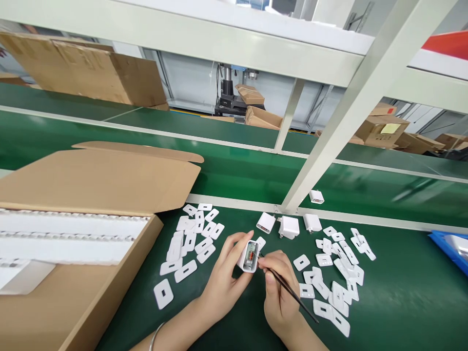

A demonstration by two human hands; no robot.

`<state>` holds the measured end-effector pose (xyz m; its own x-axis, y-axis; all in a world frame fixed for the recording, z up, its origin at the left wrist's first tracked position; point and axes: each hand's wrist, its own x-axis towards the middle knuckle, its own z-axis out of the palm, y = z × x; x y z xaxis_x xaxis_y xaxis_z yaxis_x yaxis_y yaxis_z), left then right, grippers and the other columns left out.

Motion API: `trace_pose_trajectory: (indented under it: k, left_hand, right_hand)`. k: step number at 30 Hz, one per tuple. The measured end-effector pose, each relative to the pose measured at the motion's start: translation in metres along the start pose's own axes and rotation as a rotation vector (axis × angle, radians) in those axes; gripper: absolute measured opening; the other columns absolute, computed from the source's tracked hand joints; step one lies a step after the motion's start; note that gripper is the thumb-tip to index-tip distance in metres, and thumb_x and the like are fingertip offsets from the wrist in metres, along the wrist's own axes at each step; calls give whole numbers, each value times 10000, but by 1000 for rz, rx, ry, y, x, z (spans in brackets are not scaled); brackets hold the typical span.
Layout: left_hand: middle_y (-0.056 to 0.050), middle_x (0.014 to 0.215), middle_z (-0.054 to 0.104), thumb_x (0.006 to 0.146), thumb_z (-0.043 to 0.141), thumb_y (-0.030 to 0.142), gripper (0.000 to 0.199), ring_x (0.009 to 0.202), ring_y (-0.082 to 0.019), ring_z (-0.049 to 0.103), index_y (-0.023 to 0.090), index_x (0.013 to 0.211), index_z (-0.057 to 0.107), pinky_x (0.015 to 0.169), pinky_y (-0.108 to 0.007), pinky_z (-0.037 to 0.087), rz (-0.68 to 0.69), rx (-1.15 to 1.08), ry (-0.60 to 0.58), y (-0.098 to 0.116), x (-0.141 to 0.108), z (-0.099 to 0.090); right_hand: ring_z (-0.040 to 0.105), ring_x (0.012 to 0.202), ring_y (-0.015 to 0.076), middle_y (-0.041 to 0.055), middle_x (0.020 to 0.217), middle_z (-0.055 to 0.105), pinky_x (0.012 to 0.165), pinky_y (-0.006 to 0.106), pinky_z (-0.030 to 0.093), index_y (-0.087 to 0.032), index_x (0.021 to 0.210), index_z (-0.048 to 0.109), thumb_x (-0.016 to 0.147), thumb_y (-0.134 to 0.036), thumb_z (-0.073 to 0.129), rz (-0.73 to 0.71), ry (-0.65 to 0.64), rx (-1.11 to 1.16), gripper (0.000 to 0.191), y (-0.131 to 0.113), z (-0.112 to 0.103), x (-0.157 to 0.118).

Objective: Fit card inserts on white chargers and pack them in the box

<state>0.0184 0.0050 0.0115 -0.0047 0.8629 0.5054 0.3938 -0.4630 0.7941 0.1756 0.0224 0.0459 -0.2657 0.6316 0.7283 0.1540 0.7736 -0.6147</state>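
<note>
My left hand (227, 275) grips a white power adapter housing (249, 257) between thumb and fingers. Its uncovered end faces me and shows a circuit board and a small orange-red part inside. In my right hand (280, 292) is a thin dark tool, apparently tweezers (292, 293), its tip at the right rim of the housing. White cover plates with rectangular holes (185, 271) lie loose to the left of my hands. Another spread of white cover plates (340, 297) lies to the right. Just beyond my hands sit white adapters (288, 227), some with prongs showing.
An open cardboard box (120, 273) with white dividers takes up the left side. A pale metal post (336, 122) rises at the table's back edge. One adapter (316, 197) lies behind that edge. A blue tray or bag (449, 248) is at far right.
</note>
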Motion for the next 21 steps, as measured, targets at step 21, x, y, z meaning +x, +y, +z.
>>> trace_pose_trajectory:
  k: [21]
  left_hand:
    - [-116, 1375, 470, 929, 520, -58, 605, 1215, -201, 607, 291, 1423, 529, 844, -257, 614, 292, 171, 92, 4, 2, -3]
  right_hand:
    - [533, 779, 158, 21, 805, 537, 668, 290, 472, -225, 1074, 635, 1112, -239, 363, 140, 146, 271, 275, 1, 5, -7]
